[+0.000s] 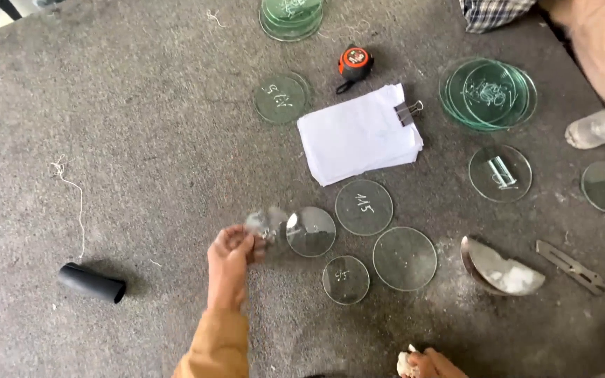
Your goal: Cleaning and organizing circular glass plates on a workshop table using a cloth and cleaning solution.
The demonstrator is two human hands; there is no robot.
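From my remote seat I see my left hand [231,253] reaching onto the grey desk [141,140], its grip closed on a small round glass disc [266,225] that is blurred, so I cannot tell whether it is lifted or touching the surface. I take the white stack of paper [358,134] as my landmark. The held disc lies below and left of the paper, just beside a second clear disc [311,231] that it seems to touch or overlap. Directly below the paper sits a marked disc [364,207], and further below it a larger plain disc [405,258] and a smaller marked one [345,280], all near one another. My right hand [434,365] is at the bottom edge, well below the paper, its grip closed around a white crumpled wad [406,364]. A black binder clip [407,110] bites the paper's right edge, and an orange and black tape measure [353,64] lies just above the paper. Right of the paper rests a stack of greenish discs [488,94]. Far left and below the paper lies a black tube [92,282]. Below and right of the paper sit a curved metal scoop [500,269] holding white powder and a flat metal blade [572,267].
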